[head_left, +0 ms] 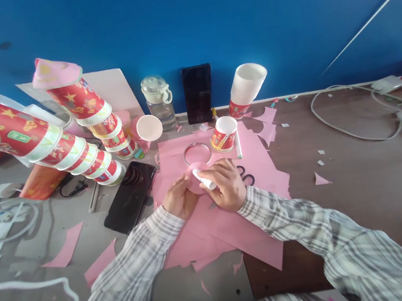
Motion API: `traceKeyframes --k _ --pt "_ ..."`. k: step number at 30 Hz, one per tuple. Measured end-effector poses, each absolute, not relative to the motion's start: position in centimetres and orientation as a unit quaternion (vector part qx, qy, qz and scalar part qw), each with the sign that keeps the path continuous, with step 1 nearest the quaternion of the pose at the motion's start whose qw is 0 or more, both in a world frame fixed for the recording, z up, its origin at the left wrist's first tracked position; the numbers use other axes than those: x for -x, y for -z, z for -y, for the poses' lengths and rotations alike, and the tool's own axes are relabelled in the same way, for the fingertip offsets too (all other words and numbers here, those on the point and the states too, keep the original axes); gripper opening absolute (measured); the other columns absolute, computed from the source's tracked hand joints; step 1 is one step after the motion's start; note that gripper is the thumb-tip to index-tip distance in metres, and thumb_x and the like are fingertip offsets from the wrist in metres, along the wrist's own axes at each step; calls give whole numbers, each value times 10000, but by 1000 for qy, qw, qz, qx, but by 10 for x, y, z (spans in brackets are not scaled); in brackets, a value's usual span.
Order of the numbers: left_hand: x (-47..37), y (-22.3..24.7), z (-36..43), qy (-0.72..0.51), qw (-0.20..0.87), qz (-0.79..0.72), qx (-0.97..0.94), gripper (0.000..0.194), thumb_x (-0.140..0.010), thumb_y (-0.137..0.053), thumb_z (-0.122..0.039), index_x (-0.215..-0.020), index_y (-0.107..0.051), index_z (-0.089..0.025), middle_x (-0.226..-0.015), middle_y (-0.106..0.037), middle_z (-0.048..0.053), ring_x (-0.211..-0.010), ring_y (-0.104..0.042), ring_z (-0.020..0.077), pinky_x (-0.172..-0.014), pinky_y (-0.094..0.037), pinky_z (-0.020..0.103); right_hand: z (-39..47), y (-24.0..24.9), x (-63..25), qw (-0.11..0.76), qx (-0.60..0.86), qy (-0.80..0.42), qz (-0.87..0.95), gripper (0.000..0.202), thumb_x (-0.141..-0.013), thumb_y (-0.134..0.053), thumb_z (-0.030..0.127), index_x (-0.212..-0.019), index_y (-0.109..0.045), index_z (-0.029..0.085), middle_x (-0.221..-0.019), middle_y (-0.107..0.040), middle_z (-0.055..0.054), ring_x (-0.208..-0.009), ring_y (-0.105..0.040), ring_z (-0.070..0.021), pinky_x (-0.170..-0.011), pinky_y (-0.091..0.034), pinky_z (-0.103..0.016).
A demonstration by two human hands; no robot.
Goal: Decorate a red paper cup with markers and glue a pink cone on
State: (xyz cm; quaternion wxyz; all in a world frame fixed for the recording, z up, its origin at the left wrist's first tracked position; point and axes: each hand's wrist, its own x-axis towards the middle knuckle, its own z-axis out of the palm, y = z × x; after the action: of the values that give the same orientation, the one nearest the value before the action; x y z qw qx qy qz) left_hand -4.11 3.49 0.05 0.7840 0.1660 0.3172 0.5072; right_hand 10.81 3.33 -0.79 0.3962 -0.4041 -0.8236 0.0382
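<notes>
My left hand [180, 197] pinches the edge of a small round pink paper piece [196, 186]. My right hand [226, 183] is closed round a short white tube [205, 179], which lies against the pink piece. Both hands are above large pink paper sheets [223, 234]. Just beyond them lies a clear ring [197, 154]. A red paper cup [223, 134] stands behind my right hand, with a white stick [238, 145] beside it. The dark handles of scissors [246, 176] show at the right of my right hand.
Towers of red cups [79, 102] lean at the left, near a black phone [130, 196]. A bottle [158, 101], an upright dark phone [199, 94] and stacked cups [247, 85] stand along the blue wall. A white cable [358, 138] and paper scraps lie right.
</notes>
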Motion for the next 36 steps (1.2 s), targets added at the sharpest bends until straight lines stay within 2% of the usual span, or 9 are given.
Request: traceKeyframes --k 3,7,9,14,20,26,30,36 --pt "40 -1 -35 -514 777 -325 -162 199 -688 -558 -134 -874 -608 -84 -784 -645 79 -720 -593 161 -680 -482 267 -33 8 -107 391 391 -46 832 288 -800 -550 207 -1086 -540 223 -849 -665 -26 -826 -527 -222 -777 -375 -371" --pt "41 -2 -35 -508 781 -313 -183 278 -680 -551 -140 -954 -590 -110 -939 -640 100 -856 -587 217 -779 -479 356 -38 9 -111 394 441 -34 806 264 -798 -563 238 -1060 -555 211 -844 -665 -38 -800 -528 -230 -749 -361 -375" --pt "41 -2 -35 -506 784 -307 -185 295 -675 -557 -143 -967 -587 -114 -961 -637 104 -860 -586 222 -766 -485 361 -38 9 -111 400 448 -32 799 252 -799 -561 238 -1048 -559 199 -837 -659 -48 -792 -524 -233 -742 -362 -374" --pt "40 0 -35 -525 775 -312 -163 172 -678 -574 -144 -836 -615 -90 -718 -637 62 -678 -584 148 -616 -487 243 -32 8 -107 392 386 -60 833 267 -808 -535 198 -1075 -545 209 -850 -659 -40 -823 -525 -233 -754 -379 -370" --pt "41 -1 -35 -511 779 -316 -183 238 -667 -582 -164 -897 -597 -106 -870 -645 91 -755 -596 198 -648 -505 313 -38 9 -111 396 446 -35 802 259 -813 -534 228 -1070 -551 205 -855 -658 -45 -804 -524 -237 -746 -356 -373" --pt "41 1 -35 -526 775 -311 -158 138 -678 -578 -155 -802 -616 -105 -709 -638 48 -647 -581 138 -598 -489 241 -34 6 -107 390 387 -54 834 266 -815 -532 205 -1080 -540 228 -862 -669 -24 -816 -524 -232 -753 -368 -369" --pt "41 3 -35 -514 783 -304 -175 274 -669 -592 -176 -939 -593 -127 -903 -647 80 -791 -594 199 -667 -504 308 -38 6 -110 404 441 -38 801 248 -804 -546 220 -1051 -557 206 -861 -664 -42 -807 -525 -236 -751 -370 -371" --pt "42 3 -35 -522 780 -301 -167 169 -691 -585 -182 -843 -612 -111 -726 -642 47 -669 -586 150 -612 -487 257 -34 6 -106 394 382 -60 834 249 -811 -536 204 -1059 -546 221 -841 -660 -22 -822 -528 -216 -760 -377 -357"
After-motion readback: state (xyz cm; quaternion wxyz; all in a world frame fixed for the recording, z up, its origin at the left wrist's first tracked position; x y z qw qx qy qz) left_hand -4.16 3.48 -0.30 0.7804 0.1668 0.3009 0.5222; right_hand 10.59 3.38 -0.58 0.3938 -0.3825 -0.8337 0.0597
